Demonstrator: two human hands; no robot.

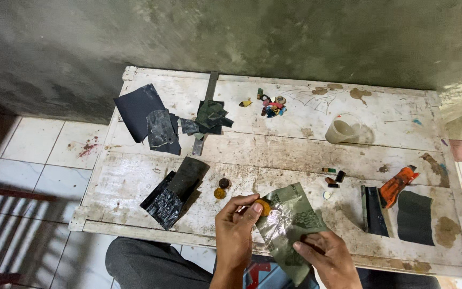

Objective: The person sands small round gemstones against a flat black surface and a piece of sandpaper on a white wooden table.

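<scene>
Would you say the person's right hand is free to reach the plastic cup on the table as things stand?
Probably not freely: the right hand is pressing down the greenish sheet, and the plastic cup stands well beyond it on the table. Nothing stands in the way.

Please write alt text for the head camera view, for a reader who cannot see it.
A person's left hand pinches a small orange disc against a wet greenish sandpaper sheet, which the right hand holds flat on a worn white wooden table. Dark sandpaper pieces, small coloured stones and a plastic cup lie around.

small orange disc (round) touching wet grey-green abrasive sheet, near table edge.
</scene>
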